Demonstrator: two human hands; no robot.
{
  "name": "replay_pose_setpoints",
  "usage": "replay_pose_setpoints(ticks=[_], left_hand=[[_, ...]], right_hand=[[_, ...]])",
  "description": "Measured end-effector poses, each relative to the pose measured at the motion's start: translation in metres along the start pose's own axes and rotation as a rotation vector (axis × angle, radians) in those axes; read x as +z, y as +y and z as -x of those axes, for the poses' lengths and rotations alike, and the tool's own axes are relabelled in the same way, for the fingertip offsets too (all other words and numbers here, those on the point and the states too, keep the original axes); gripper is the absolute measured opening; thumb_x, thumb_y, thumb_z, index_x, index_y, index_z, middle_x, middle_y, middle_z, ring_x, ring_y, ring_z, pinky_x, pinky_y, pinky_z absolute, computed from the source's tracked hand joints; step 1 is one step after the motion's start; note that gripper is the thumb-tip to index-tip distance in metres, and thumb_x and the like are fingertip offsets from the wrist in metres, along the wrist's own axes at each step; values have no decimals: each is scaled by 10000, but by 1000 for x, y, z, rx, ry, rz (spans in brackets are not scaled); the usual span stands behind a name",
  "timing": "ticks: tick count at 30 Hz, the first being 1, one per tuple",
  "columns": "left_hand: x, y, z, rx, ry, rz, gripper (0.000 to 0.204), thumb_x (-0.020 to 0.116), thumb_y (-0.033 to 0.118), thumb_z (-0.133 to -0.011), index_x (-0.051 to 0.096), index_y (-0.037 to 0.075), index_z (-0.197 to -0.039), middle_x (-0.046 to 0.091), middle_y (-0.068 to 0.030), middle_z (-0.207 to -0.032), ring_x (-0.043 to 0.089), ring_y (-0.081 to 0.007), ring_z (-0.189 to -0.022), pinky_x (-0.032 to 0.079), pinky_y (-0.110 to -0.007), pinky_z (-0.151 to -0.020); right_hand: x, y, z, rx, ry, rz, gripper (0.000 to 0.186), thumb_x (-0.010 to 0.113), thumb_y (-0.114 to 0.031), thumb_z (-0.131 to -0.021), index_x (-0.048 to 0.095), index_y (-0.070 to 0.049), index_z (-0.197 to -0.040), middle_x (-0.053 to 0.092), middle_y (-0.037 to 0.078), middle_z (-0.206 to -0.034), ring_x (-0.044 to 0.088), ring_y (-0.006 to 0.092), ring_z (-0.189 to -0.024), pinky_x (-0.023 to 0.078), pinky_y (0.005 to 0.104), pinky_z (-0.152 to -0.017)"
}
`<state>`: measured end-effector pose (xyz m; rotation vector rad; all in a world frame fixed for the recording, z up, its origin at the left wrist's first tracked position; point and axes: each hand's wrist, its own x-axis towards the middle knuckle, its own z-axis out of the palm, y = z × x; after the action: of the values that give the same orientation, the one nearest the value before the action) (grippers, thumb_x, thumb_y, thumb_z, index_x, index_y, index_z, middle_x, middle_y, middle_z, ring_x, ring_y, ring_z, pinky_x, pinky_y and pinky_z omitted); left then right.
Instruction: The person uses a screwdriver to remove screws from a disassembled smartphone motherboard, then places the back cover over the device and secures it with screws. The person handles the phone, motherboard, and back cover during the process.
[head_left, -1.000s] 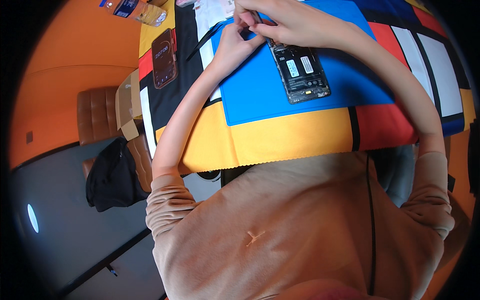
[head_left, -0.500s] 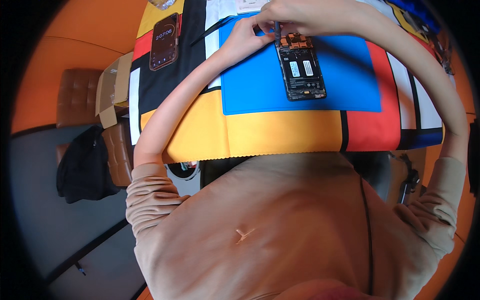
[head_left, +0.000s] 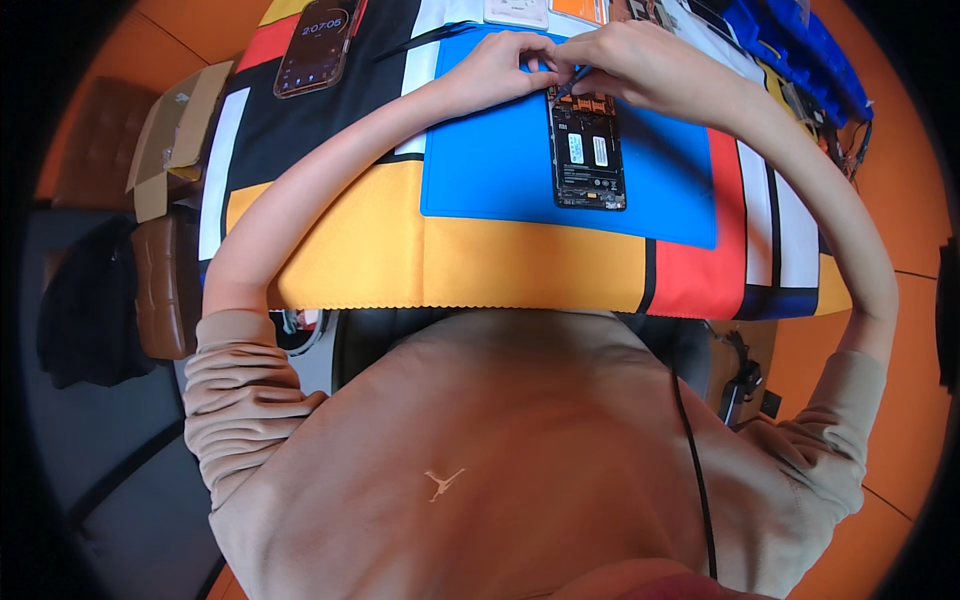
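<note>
Right hand [head_left: 640, 70]: since half a second ago, mine has moved to hide more of the orange parts [head_left: 597, 104] at the open phone's far end; its fingers are curled.
Left hand [head_left: 498, 75]: one, with thumb and finger bent close together, by the open phone's far left corner.
Grip: one thin thing shows between my two hands; it is too small to name, and I cannot tell which hand pinches it.
Open phone [head_left: 588, 181]: one, on the blue mat, insides showing, far end under my fingers.
White stickers [head_left: 576, 149]: two, side by side on the open phone.
Blue mat [head_left: 485, 165]: one, flat on the tabletop [head_left: 530, 262].
Clock phone [head_left: 313, 50]: one, far left, screen lit.
Black tool [head_left: 425, 40]: one, thin, near the mat's far left corner.
Flat things: one white [head_left: 516, 12] and one orange [head_left: 578, 9], past the mat.
Blue bins [head_left: 800, 50]: far right, too bunched to count.
Cardboard box [head_left: 152, 195]: one, open, left of the tabletop.
</note>
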<state>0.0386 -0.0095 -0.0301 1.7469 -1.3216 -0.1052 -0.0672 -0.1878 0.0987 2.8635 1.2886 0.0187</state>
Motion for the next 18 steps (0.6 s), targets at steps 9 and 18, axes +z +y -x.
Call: replay_pose_setpoints(ticks=[9,18], left_hand=[[4,-1,-1,62,50,34,255,737,243,-903,750,78,-1097,740,-78,-957,672,-160,-848,540,-303,-812],[2,5,-1,29,26,-5,224,735,219,-902,748,72,-1070,737,-77,-961,664,-159,-851,541,-312,-820]], right_hand=[[-6,-5,0,121,-41,51,242,673,-234,-943,666,-7,-1027,696,170,-878,700,356,-803,556,441,-715],[-6,-4,-8,263,-226,137,206,698,-168,-921,639,-16,-1046,697,163,-916,694,352,-860,545,437,-754]])
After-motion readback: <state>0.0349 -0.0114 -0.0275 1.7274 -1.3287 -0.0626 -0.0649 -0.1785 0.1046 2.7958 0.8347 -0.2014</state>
